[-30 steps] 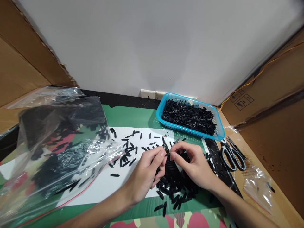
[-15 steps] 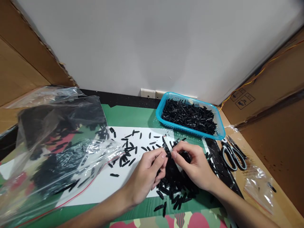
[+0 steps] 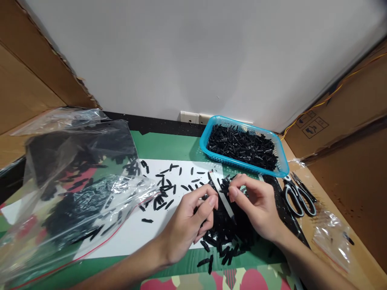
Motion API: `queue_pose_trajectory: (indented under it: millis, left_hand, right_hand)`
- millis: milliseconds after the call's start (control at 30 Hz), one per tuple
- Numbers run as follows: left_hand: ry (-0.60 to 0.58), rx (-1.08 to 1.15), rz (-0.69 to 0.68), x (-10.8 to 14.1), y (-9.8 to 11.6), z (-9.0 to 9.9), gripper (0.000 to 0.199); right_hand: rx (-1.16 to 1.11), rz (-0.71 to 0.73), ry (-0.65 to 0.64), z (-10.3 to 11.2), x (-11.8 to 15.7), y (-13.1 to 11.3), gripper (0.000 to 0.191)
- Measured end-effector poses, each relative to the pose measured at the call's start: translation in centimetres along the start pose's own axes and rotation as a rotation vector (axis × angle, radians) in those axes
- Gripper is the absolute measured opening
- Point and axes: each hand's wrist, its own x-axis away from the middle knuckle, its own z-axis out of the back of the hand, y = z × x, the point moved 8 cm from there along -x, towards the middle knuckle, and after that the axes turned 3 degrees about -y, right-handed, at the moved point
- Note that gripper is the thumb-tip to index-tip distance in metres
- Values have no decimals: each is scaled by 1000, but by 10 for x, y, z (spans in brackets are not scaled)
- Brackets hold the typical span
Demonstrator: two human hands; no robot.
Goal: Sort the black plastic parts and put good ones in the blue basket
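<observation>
My left hand (image 3: 193,213) is closed, thumb against the curled forefinger; what lies inside the fingers is hidden. To its right, my right hand (image 3: 256,205) pinches thumb and forefinger together, with a small black strip (image 3: 224,191) showing at the fingertips. Between the two hands a narrow white tool (image 3: 222,195) with a dark tip lies slanted on a heap of black strips (image 3: 223,241). More loose black strips are scattered over a white sheet (image 3: 127,237) left of my hands.
A blue basket (image 3: 242,163) full of black strips stands behind my hands. Large clear zip bags (image 3: 78,201) with black strips cover the left side. At right lie scissors (image 3: 298,197), another slim metal tool and a small clear bag (image 3: 332,241). Cardboard (image 3: 347,161) and a wall enclose the table.
My hands have moved apart, the right one going a little to the right. The white tool between them now shows along its length. The view has shifted slightly.
</observation>
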Motion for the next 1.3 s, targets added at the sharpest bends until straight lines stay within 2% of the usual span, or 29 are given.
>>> queue_pose_trajectory:
  millis: [133, 400, 533, 600, 700, 733, 833, 967, 1033, 1133, 1300]
  left_hand:
    - [-2, 17, -40, 1, 2, 0, 39]
    - [14, 49, -52, 1, 7, -3, 40]
    - [42, 49, -58, 0, 9, 0, 40]
    - [73, 60, -48, -1, 9, 3, 40]
    - [107, 73, -33, -2, 10, 6, 41]
    - [112, 77, -28, -2, 10, 7, 41]
    - [141, 90, -20, -2, 7, 6, 42]
    - [201, 49, 28, 0, -2, 8, 46]
    - [201, 27, 40, 0, -5, 8, 48]
    - [185, 40, 15, -2, -3, 7, 47]
    - [152, 88, -44, -4, 3, 5, 46]
  right_hand:
    - [-44, -41, -81, -16, 6, -1, 22]
    - [-27, -84, -112, -16, 4, 4, 26]
    - [52, -63, -108, -14, 2, 4, 27]
    - [178, -20, -74, -10, 0, 2, 23]
    - [406, 96, -89, -11, -1, -6, 4]
    - [435, 137, -113, -14, 0, -10, 7]
    - [381, 255, -183, -25, 5, -21, 17]
    - [340, 437, -250, -43, 20, -34, 14]
    - [368, 482, -265, -50, 26, -33, 13]
    - [363, 476, -246, -53, 28, -30, 15]
    - [226, 335, -183, -40, 19, -25, 11]
